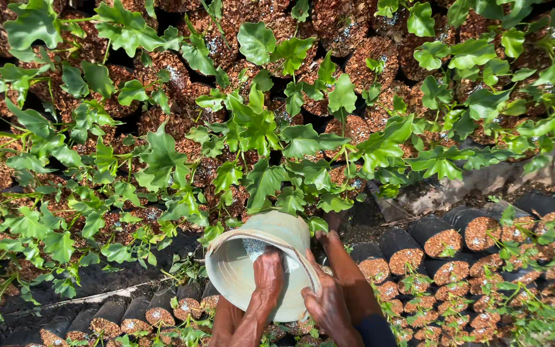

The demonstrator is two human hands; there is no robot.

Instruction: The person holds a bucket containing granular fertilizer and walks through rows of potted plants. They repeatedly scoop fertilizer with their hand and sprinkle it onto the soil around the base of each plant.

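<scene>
While the right hand [330, 303] grips its rim, the left hand [267, 273] reaches inside the bucket [258, 260].

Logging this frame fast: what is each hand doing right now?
Left hand: reaching inside the pale bucket, fingers curled among the pale granules; grip cannot be told.
Right hand: closed on the bucket's rim, holding it tilted.

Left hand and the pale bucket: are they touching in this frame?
Touching. The head view shows the left hand reaching over the rim into the pale bucket, fingers pressed against its inside wall, while the right hand grips the rim.
</scene>
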